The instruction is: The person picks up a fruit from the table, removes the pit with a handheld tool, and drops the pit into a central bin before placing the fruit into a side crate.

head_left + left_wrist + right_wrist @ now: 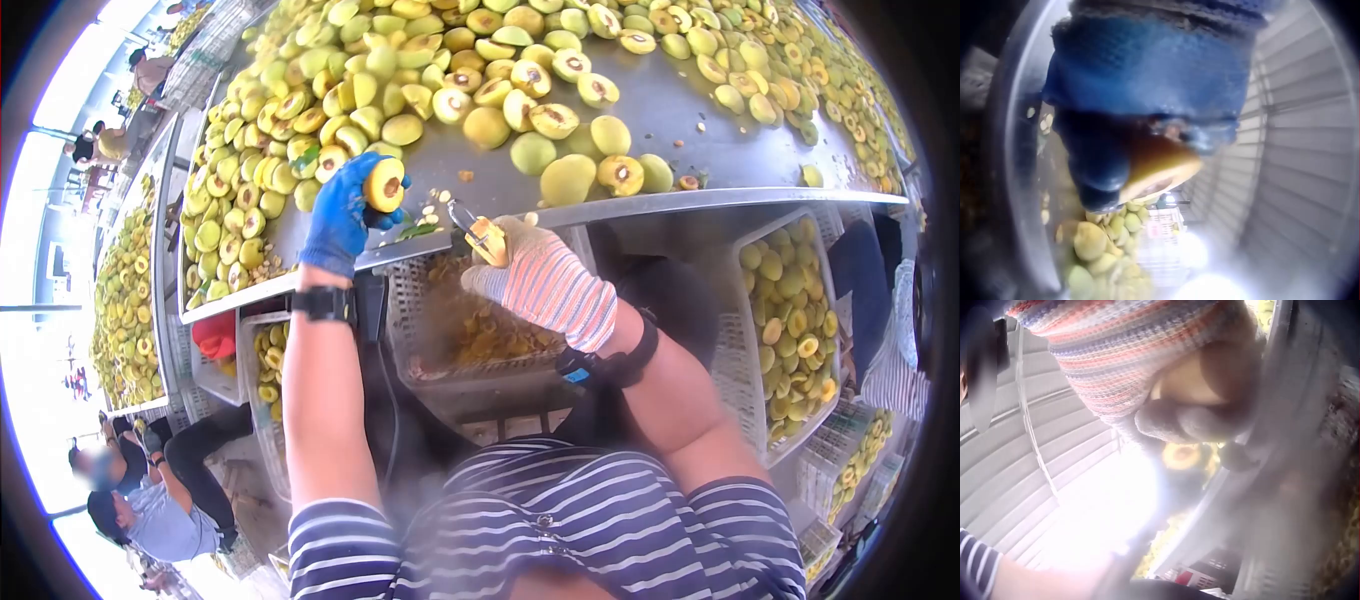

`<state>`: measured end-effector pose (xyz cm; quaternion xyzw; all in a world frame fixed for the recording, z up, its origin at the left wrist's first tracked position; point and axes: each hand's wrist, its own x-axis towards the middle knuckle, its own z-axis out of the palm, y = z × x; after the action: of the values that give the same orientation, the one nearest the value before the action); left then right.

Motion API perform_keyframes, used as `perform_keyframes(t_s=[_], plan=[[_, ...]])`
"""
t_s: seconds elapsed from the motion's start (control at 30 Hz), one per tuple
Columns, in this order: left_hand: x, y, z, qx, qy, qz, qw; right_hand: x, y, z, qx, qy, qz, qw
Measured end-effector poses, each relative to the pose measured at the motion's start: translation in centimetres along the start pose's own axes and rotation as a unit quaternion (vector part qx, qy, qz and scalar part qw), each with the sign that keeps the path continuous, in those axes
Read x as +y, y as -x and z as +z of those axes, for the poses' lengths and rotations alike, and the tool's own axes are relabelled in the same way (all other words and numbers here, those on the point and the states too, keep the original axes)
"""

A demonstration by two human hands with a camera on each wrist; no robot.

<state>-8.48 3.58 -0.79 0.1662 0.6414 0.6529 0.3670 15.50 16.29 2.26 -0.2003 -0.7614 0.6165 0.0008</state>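
My left hand [345, 215], in a blue glove, holds a yellow-green fruit half [385, 186] over the table's near edge. The fruit's cut face, brown in the middle, is turned toward my right side. In the left wrist view the blue fingers curl round the same fruit half [1160, 178]. A striped knit glove covers my right hand [545, 275], which grips a small tool [489, 241] with a yellow handle and a thin metal loop at its tip. The loop points up and left, a short way from the fruit. In the right wrist view the gloved fingers [1175, 423] wrap the handle.
Piles of halved fruit [400, 130] cover much of the metal table [670, 130]. Under its raised edge stands a crate [405, 320] with yellowish scraps. More fruit fills a white crate [745, 370] at right. People [165, 510] sit at left by another fruit-laden table.
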Motion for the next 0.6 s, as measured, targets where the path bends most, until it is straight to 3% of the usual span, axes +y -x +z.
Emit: perform_keyframes(t_s=[0.1, 0.13, 0.27, 0.47, 0.6], plan=[[1.0, 5.1, 0.3, -0.034, 0.073, -0.008, 0.997, 0.6, -0.9, 2.1, 0.061, 0.158, -0.106, 0.98], [-0.5, 6.4, 0.7, -0.001, -0.112, 0.19, 0.975, -0.3, -0.9, 2.6, 0.051, 0.14, -0.098, 0.984], [-3.1, 8.6, 1.7, -0.007, -0.159, 0.298, 0.941, -0.7, -2.1, 4.4, 0.055, 0.216, -0.096, 0.97], [-3.2, 8.5, 1.6, 0.02, -0.143, 0.284, 0.948, -0.1, -3.3, 5.5, 0.063, 0.336, -0.082, 0.936], [-3.7, 7.9, 2.0, 0.02, -0.011, 0.23, 0.973, -0.7, -3.2, 5.6, 0.065, 0.365, -0.079, 0.926]])
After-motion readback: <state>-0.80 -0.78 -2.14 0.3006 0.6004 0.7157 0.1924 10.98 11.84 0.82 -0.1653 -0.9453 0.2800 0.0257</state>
